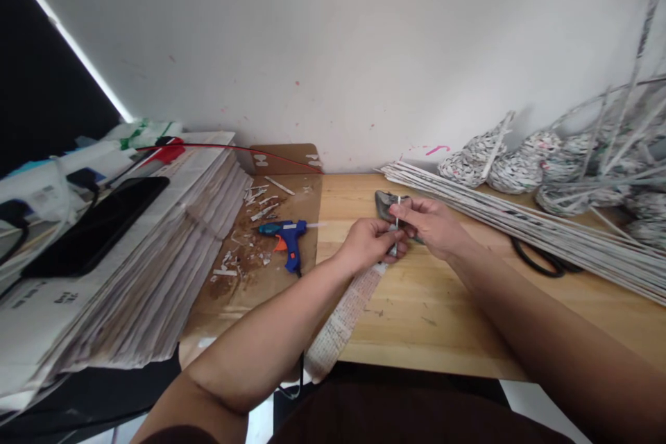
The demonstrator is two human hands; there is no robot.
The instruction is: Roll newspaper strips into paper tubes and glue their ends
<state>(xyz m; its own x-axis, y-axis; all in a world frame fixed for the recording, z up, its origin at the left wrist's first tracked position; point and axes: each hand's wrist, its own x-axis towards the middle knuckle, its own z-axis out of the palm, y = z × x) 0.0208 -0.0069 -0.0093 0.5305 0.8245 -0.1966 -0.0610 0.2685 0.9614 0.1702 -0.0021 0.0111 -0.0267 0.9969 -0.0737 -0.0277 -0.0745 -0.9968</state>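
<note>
Both hands meet over the wooden table (416, 319). My left hand (367, 246) is closed on a printed paper strip (340, 316), which hangs down past the table's front edge. My right hand (429, 222) pinches the upper end of a thin whitish stick (398, 211) that stands nearly upright between the fingers; the strip's top end meets it at my left fingertips. Right behind the hands lies a small dark grey object (383, 205), partly hidden by the fingers.
A blue glue gun (290, 239) lies on stained cardboard (260, 257) among paper scraps. Stacked paper (192, 257) with a black phone (98, 222) is at left. Paper rods (520, 229), black scissor handles (538, 260) and woven paper pieces (515, 170) lie at right.
</note>
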